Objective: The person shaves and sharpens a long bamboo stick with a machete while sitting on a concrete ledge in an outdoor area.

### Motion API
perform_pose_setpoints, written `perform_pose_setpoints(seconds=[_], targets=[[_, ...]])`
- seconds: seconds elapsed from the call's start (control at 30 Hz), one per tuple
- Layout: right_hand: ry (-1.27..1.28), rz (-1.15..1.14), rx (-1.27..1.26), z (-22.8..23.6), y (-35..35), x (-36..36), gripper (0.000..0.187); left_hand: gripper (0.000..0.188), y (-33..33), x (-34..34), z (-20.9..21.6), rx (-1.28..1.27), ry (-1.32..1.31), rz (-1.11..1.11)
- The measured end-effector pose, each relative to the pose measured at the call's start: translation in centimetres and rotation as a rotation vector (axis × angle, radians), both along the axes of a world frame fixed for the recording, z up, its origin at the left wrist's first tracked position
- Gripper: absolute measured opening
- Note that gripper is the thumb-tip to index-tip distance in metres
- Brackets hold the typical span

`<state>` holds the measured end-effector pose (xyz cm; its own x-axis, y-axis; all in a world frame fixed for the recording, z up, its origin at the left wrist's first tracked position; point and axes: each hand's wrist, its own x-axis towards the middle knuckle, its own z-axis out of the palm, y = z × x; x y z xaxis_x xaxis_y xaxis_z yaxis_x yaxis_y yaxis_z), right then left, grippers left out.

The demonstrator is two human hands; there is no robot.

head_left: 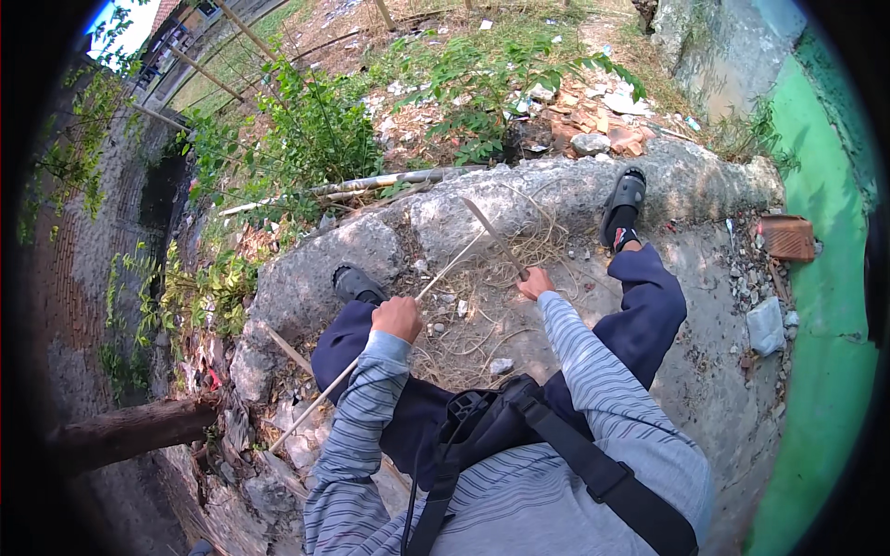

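Note:
My left hand is closed around a long, thin, pale stick, perhaps a bamboo strip. It slants from beside my left hip up past the fist to the right. In my right hand is a machete, its handle mostly hidden by the fingers. Its long blade points away from me and leans left. The stick's far end meets or crosses the blade; whether they touch I cannot tell. Below the blade, thin pale shavings lie curled on the ground between my feet.
A rough stone ledge runs under my shoes. Beyond it are green shrubs, a pole and broken tiles. A brown plastic basket stands by the green wall at right. A log juts in at lower left.

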<state>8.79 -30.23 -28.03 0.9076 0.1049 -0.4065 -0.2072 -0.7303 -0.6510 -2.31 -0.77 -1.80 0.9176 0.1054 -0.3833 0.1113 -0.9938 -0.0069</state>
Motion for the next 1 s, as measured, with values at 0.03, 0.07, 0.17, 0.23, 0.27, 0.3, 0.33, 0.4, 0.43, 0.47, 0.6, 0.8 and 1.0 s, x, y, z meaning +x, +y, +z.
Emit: perform_pose_setpoints(seconds=[0.03,0.07,0.17,0.23,0.27,0.3,0.33,0.4,0.43,0.47,0.6,0.8,1.0], targets=[[0.004,0.006,-0.002,0.1,0.1,-0.6,0.025,0.026,0.3,0.0,0.3,-0.002,0.004,0.006],[-0.030,0.115,0.062,0.2,0.2,-1.1,0.025,0.026,0.9,0.0,0.6,-0.027,0.019,0.048],[-0.037,0.336,0.105,0.0,1.0,-1.6,0.026,0.027,1.6,0.0,0.7,-0.043,0.034,0.112],[0.012,0.213,0.091,-0.4,2.0,-1.6,0.026,0.026,2.1,-0.2,0.6,-0.034,0.074,0.111],[0.004,0.198,0.080,-1.6,1.3,-1.0,0.026,0.026,1.4,0.3,0.5,-0.045,0.067,0.095],[-0.009,0.020,0.029,-3.4,-0.7,0.0,0.026,0.026,0.0,1.3,0.3,-0.084,0.043,0.071],[-0.022,-0.146,-0.014,-4.2,-2.1,0.8,0.027,0.026,-0.8,2.0,0.1,-0.118,0.022,0.059],[-0.001,-0.061,0.040,-2.0,2.1,-0.5,0.027,0.028,1.7,0.2,-0.4,-0.116,0.009,0.114],[0.003,-0.007,0.063,-0.7,3.5,-0.9,0.028,0.032,2.6,-0.3,-0.6,-0.148,-0.019,0.137],[0.000,0.038,0.075,-0.4,3.4,-1.1,0.028,0.032,2.2,0.1,-0.3,-0.158,-0.020,0.129],[-0.004,0.247,0.207,2.6,6.5,-3.2,0.029,0.030,2.6,-0.2,-0.3,-0.153,0.002,0.160],[-0.029,0.137,0.144,1.2,6.9,-3.2,0.031,0.028,1.8,0.6,-1.0,-0.046,0.049,0.151],[-0.062,0.198,0.244,2.1,7.7,-3.0,0.032,0.023,2.1,0.6,0.5,-0.016,0.058,0.150]])
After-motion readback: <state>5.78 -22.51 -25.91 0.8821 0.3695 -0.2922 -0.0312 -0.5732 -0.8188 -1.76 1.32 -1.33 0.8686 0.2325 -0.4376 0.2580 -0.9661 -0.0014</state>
